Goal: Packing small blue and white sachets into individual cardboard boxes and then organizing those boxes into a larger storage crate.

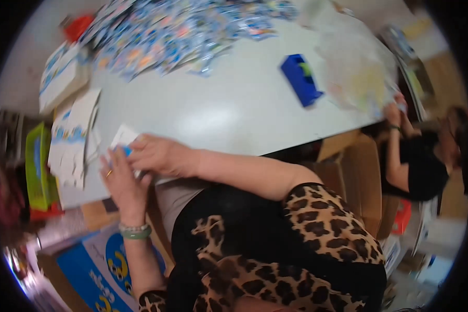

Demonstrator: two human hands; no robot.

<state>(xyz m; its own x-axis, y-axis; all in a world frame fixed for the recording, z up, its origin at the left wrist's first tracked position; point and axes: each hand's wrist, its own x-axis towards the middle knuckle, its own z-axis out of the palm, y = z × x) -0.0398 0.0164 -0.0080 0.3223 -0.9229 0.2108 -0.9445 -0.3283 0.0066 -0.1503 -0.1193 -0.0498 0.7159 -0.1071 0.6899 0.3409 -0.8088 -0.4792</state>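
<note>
At the table's near left edge, my two hands meet around a small white card or folded paper (124,136) with a bit of blue on it. My left hand (124,182), with a ring and a green bangle on the wrist, has its fingers against the piece from below. From the right, my right hand (161,155) closes its fingers on the same piece. Fingers cover most of it, and blur hides its exact kind. Just left of my hands lies a stack of white printed cards (70,138) with blue pictures.
A heap of small printed packets (166,39) covers the far side of the white table (192,106). A blue tape dispenser (301,80) stands right of centre, near clear plastic bags (353,62). A white box (62,78), green basket (38,166) and cartons (359,182) surround me. Another person (416,156) works at right.
</note>
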